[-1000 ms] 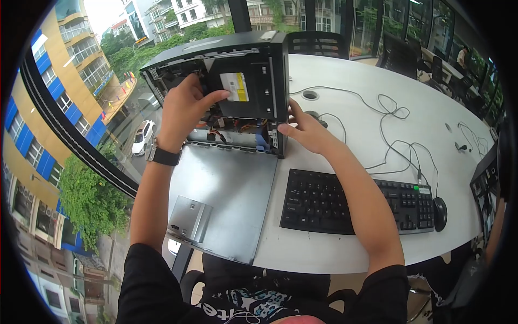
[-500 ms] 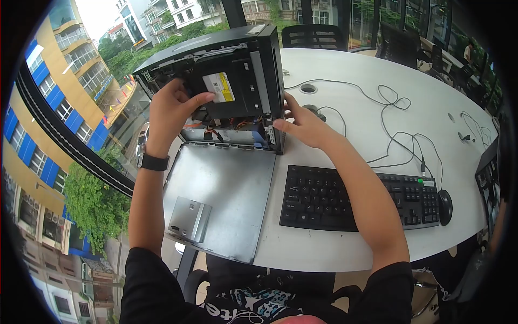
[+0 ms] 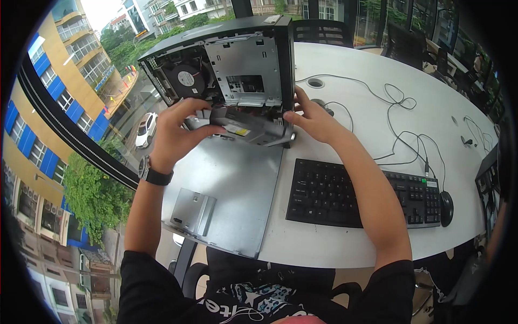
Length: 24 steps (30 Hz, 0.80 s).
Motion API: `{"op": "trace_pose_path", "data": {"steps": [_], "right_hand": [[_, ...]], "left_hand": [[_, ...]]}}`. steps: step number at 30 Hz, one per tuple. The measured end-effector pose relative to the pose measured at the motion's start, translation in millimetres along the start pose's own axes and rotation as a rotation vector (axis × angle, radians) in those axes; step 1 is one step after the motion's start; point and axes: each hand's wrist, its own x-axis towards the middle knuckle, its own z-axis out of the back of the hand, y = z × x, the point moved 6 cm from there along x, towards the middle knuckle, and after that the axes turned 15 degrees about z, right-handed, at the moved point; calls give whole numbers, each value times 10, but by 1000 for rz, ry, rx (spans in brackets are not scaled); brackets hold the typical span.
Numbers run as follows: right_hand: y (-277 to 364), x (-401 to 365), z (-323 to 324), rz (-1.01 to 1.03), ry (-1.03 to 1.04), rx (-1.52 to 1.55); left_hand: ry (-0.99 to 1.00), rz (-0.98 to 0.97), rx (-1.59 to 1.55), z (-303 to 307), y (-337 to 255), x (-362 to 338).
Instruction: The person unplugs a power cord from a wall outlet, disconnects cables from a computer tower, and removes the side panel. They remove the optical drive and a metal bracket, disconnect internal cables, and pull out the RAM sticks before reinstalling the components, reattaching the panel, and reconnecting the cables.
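Optical drive (image 3: 249,128) spans between left hand (image 3: 174,134) and right hand (image 3: 317,121), both clasping its ends

A white table (image 3: 356,75) with a rounded edge fills the right of the view, and a round cable hole (image 3: 315,82) is sunk in its top. Beyond its far side stands a black office chair (image 3: 318,29), with a second chair (image 3: 402,46) farther right. The left side is glass, crossed by a slanting black window frame (image 3: 65,129). Through it (seen from well above the street) show a yellow and blue building (image 3: 43,97), green trees (image 3: 89,200) and a white car (image 3: 144,129). Daylight from the glass lights the tabletop evenly.
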Motion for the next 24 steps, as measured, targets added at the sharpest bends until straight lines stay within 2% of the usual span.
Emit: {"op": "trace_pose_path", "data": {"steps": [2, 4, 5, 6, 8, 16, 24], "right_hand": [[-45, 25, 1, 24, -1, 30], [-106, -3, -28, 35, -11, 72], [-79, -4, -14, 39, -13, 49], [-60, 6, -4, 46, -15, 26], [-78, 11, -19, 30, -4, 24], [-58, 10, -14, 45, -29, -2], [-52, 0, -11, 23, -28, -35]], "left_hand": [[21, -31, -30, -3, -65, -139], [64, 262, -494, -40, 77, -252], [28, 296, -699, -65, -1, -278], [39, 304, -697, -51, 41, -342], [265, 717, -755, -161, 340, -546], [488, 959, -855, -405, 484, -802], [573, 1022, -857, -783, 549, -808]]}}
